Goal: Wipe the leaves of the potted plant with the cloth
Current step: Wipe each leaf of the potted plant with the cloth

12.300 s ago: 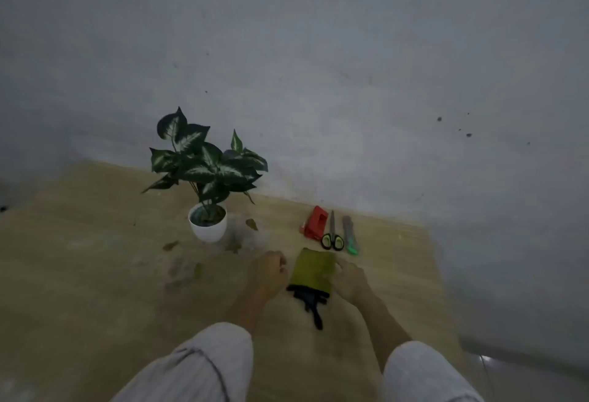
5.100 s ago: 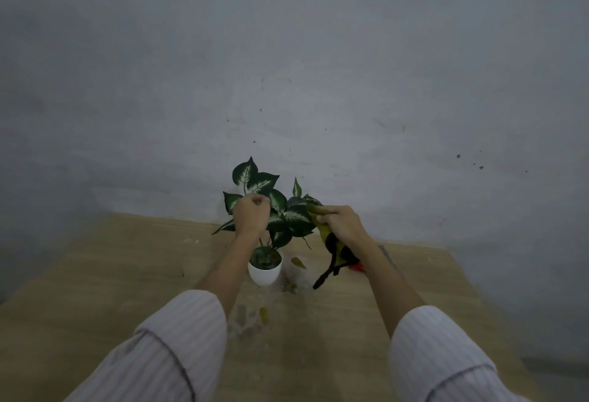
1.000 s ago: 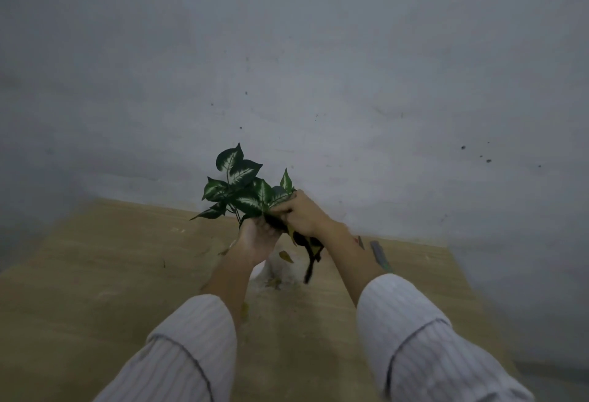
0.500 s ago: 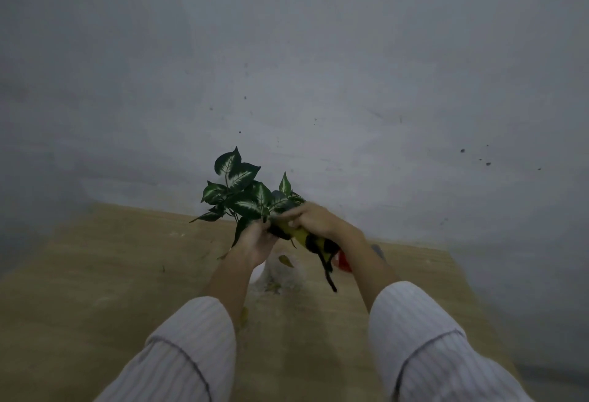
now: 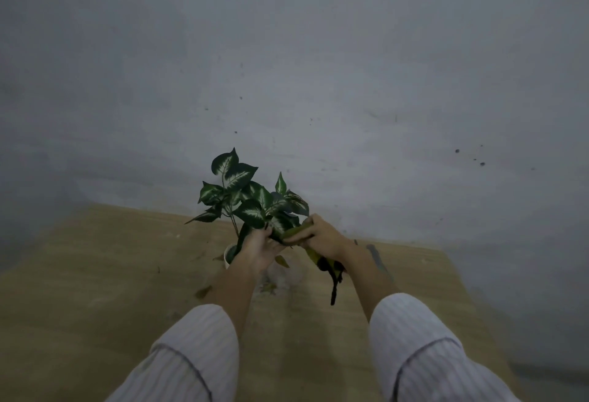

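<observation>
A potted plant (image 5: 251, 200) with dark green, white-veined leaves stands on the wooden table, its white pot (image 5: 228, 255) mostly hidden behind my left wrist. My left hand (image 5: 259, 250) holds a low leaf at the plant's right side, fingers curled under it. My right hand (image 5: 322, 237) grips the yellow-green cloth (image 5: 299, 230) and presses it on that same leaf. The cloth's black fringed end (image 5: 333, 274) hangs down below my right wrist.
The wooden table (image 5: 95, 274) meets a grey wall behind the plant. Fallen leaf bits (image 5: 204, 290) lie near the pot. A grey tool (image 5: 376, 258) shows past my right forearm. The table's right edge drops off at the far right.
My right hand with the cloth has slid right along the leaf, away from the plant's centre. The cloth's black end now hangs farther right. My left hand still holds the leaf.
</observation>
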### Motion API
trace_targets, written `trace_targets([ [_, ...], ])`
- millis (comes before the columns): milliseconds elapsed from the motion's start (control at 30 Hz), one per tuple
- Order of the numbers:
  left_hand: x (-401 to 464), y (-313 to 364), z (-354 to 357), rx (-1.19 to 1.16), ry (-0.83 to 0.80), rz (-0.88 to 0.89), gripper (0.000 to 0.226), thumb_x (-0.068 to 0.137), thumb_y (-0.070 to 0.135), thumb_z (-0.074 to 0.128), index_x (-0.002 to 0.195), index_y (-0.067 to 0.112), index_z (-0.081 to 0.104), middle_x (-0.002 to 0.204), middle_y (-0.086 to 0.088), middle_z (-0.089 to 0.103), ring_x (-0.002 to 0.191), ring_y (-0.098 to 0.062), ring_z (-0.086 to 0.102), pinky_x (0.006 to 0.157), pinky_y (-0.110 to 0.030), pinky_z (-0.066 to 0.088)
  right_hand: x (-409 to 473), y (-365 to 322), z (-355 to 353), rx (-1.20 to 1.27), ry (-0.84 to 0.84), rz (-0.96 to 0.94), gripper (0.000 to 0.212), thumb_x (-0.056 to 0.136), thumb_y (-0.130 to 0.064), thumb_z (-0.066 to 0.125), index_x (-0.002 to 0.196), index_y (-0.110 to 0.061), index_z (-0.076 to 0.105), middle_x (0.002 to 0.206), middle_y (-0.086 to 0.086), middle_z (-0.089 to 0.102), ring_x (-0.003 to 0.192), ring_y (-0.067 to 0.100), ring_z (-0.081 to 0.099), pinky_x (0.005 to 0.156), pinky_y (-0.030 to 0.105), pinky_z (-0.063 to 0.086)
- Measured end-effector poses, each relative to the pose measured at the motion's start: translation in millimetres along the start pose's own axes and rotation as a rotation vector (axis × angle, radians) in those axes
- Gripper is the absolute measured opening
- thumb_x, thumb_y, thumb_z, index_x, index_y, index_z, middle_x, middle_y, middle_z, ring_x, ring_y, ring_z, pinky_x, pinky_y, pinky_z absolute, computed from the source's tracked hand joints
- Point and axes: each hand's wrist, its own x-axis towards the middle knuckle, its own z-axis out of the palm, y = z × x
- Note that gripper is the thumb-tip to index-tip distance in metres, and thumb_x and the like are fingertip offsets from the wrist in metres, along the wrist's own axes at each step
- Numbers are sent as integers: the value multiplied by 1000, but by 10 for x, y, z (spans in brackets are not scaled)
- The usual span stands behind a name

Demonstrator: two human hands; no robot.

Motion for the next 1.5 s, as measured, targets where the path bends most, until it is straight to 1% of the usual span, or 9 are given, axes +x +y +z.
trace_targets([
  [200, 68, 107, 79, 15, 56, 39, 44, 102, 9, 34, 146, 5, 31, 150, -19, 36, 138, -31, 36, 106, -39, 37, -316, 90, -114, 41, 31, 37, 26, 89, 4, 51, 109, 1, 67, 75, 3, 36, 85, 24, 39, 60, 2, 40],
  [400, -147, 68, 157, 101, 27, 42, 53, 98, 31, 47, 143, 6, 36, 145, -17, 42, 134, -29, 41, 105, -33, 37, -402, 3, -79, 36, 91, 17, 30, 91, 5, 47, 112, -1, 66, 69, -2, 38, 74, 36, 42, 56, -4, 33],
  [567, -320, 10, -76, 204, -28, -72, 74, 91, 55, 48, 143, 4, 37, 142, -11, 47, 128, -23, 46, 107, -32, 35, -379, -18, 99, -24, 70, 8, 35, 89, 5, 45, 112, -8, 67, 74, -5, 60, 79, 26, 55, 79, 34, 49],
  [733, -454, 58, -465, 292, 1, -120, 69, 87, 62, 48, 127, 6, 54, 125, -8, 57, 113, -21, 54, 96, -31, 40, -376, -133, 388, -42, 132, -5, 36, 86, -2, 49, 110, -20, 69, 110, 3, 68, 94, 20, 57, 81, 23, 52],
  [800, -449, 100, -572, 281, 66, -82, 60, 86, 62, 49, 112, 9, 59, 108, -7, 63, 102, -18, 58, 89, -29, 43, -347, -175, 496, -13, 157, 6, 37, 83, -3, 51, 107, -23, 71, 107, 4, 71, 89, 20, 59, 82, 32, 53],
  [900, -421, 218, -638, 115, 110, 5, 48, 88, 61, 46, 95, 14, 53, 75, -2, 56, 67, -15, 54, 64, -25, 46, -322, -288, 565, 15, 183, -28, 35, 83, 1, 52, 107, -16, 71, 95, 1, 71, 70, 9, 52, 60, 11, 43],
  [1033, -393, 444, -644, 133, 221, 105, 30, 99, 23, 42, 121, 8, 55, 125, -10, 53, 116, -23, 52, 97, -31, 46, -264, -395, 525, 43, 193, -26, 32, 88, -2, 51, 112, -15, 68, 81, -23, 47, 69, 1, 43, 57, 2, 37],
  [1167, -366, 554, -528, 301, 119, 36, 12, 91, 8, 51, 85, 14, 60, 90, -1, 58, 80, -10, 55, 63, -18, 48, -180, -510, 600, 134, 260, 14, 31, 87, 0, 51, 108, -14, 70, 89, -17, 57, 92, 12, 50, 69, 11, 38],
  [1500, -65, 656, -524, 580, 30, -74, 22, 89, 13, 61, 109, 7, 64, 103, -10, 68, 95, -21, 64, 92, -35, 52, -243, -719, 843, 139, 357, 52, 32, 82, 0, 57, 107, -14, 71, 90, -13, 62, 80, 3, 51, 82, 15, 47],
])
